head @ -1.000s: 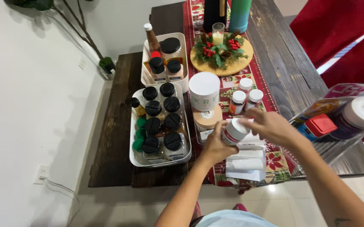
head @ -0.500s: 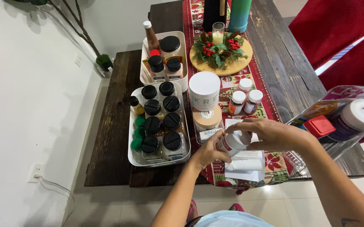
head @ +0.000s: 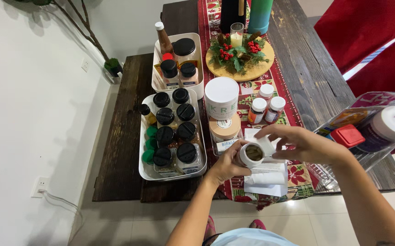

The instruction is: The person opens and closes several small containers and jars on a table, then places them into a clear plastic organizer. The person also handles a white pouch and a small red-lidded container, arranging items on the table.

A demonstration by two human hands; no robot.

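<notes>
The dark wooden counter (head: 129,150) is crowded with jars, so a bump could knock some over; the left hand (head: 227,166) wraps its grip around the open pill bottle (head: 251,154), tipped toward us, so pills could spill; the right hand (head: 304,145) pinches the white cap (head: 267,145) just beside it, mostly hidden by fingers.

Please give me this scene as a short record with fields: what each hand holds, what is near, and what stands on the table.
left hand: holds a small white bottle, open, tilted toward the camera, brownish contents visible
right hand: holds the white cap just beside the bottle's mouth
under the hands: white papers on a red runner
left of the hands: white tray of black-lidded jars
ahead: large white tub stacked on a tan-lidded jar; three small pill bottles
far: wreath with candle
surface: dark wood table
</notes>
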